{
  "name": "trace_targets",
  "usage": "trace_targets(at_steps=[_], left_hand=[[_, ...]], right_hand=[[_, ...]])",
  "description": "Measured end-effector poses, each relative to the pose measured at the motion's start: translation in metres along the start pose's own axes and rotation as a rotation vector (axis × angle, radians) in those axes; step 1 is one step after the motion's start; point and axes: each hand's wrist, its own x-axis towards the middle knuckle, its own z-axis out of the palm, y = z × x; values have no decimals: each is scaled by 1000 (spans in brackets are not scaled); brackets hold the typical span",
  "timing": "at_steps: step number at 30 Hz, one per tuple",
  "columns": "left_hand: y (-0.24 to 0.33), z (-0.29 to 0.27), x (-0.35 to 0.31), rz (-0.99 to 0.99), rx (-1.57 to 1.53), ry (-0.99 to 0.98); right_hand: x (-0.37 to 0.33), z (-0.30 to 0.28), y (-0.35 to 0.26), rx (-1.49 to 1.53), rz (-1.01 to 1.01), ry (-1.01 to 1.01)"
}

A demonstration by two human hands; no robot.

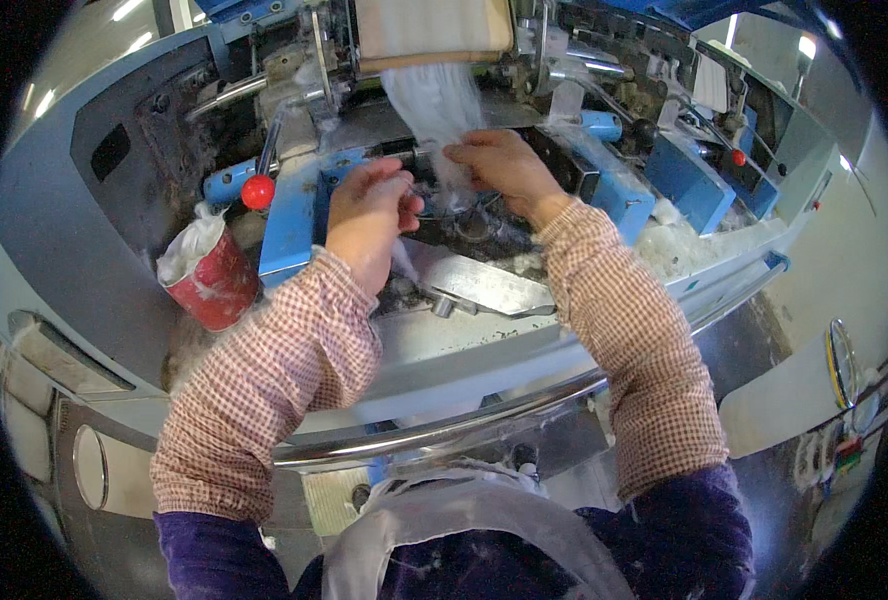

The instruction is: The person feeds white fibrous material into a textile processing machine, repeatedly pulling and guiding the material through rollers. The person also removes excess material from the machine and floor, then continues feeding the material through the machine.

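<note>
both hands were up at the machine's [114, 250] feed point. right hand [504, 165] pinched the white fibre web [429, 100] where it hung down from the roller [434, 35] above. left hand [369, 205] sat just beside it, fingers curled shut on a thin strand of the same fibre. red cup [214, 280] stuffed with white waste stood at left, near the red-knobbed lever [258, 190]. loose fluff [674, 245] lay piled to the right.
</note>
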Motion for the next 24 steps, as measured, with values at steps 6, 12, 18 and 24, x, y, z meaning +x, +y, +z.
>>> trace_targets(at_steps=[6,12,18,24], left_hand=[[2,26,36,75,-73,100],[18,47,85,39,32,196],[18,58,144,-146,45,123],[10,65,166,-149,50,31]], right_hand=[[3,-23,11,-382,-181,133],[4,-15,19,-522,-348,313],[6,-3,-3,-366,-157,-108],[4,8,-7,-294,-486,-15]])
